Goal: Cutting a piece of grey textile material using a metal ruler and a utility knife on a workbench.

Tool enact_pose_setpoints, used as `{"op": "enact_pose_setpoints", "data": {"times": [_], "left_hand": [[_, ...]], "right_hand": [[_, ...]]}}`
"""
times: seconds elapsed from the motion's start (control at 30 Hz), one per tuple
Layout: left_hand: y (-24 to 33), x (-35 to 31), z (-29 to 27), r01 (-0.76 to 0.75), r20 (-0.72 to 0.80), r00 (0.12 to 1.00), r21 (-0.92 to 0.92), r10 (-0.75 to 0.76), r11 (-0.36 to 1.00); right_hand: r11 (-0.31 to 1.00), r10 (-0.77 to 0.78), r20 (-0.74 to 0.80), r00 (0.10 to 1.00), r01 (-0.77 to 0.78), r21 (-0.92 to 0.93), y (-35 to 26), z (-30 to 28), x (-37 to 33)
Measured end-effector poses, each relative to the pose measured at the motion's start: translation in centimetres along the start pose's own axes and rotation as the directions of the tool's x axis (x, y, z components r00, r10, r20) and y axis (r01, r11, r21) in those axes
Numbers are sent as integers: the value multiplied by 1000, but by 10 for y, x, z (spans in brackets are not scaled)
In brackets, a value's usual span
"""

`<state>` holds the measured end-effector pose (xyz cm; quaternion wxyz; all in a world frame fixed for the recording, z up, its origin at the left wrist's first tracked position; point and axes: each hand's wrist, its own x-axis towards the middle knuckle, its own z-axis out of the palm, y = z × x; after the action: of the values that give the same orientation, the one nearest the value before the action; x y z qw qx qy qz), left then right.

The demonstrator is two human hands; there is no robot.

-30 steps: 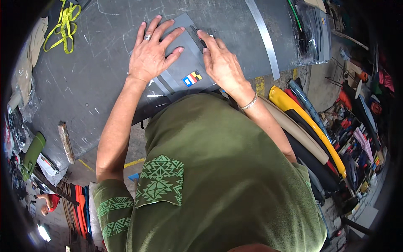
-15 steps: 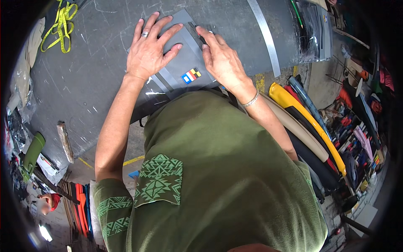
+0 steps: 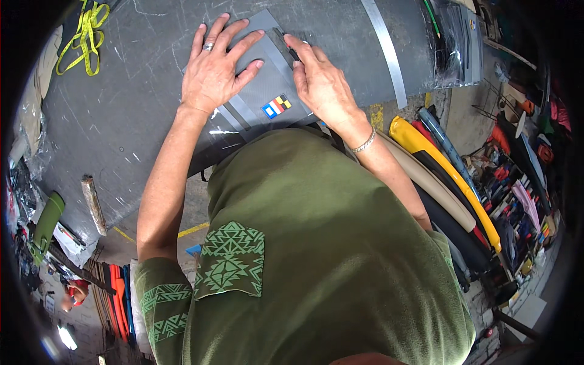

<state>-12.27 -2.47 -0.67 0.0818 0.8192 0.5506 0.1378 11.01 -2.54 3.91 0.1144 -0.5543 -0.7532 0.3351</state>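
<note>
A flat grey piece of material (image 3: 277,79) with lighter and darker strips lies on the dark worktable, set at a slant. Near its lower end is a small patch (image 3: 277,107) in blue, white, red, yellow and black. My left hand (image 3: 214,70) lies spread on the piece, fingers apart and pointing away from me, a ring on one finger. At the right edge of the piece, my right hand (image 3: 322,82) is closed around a slim dark tool (image 3: 292,51) with a touch of red. Its exact kind is mostly hidden by the fingers.
On the scratched dark worktable (image 3: 140,115) lie a yellow measuring tape (image 3: 90,42), a metal ruler (image 3: 387,52) and a green pencil (image 3: 431,17). A short roll (image 3: 93,205) is at the left edge. Rolls of material, one yellow (image 3: 450,173), stand close on my right.
The view has shifted very slightly. Both hands keep nearly the same places on the grey piece, and a little more of the dark tool shows by the right fingers.
</note>
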Motion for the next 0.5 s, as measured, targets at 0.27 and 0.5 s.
{"op": "enact_pose_setpoints", "data": {"times": [0.27,0.5], "left_hand": [[0,0,0,-1,2,1000,-1,1,1000],[0,0,0,-4,4,1000,6,4,1000]], "right_hand": [[999,-39,-33,999,38,-26,1,1,1],[999,-35,-7,999,35,-36,1,-1,1]]}}
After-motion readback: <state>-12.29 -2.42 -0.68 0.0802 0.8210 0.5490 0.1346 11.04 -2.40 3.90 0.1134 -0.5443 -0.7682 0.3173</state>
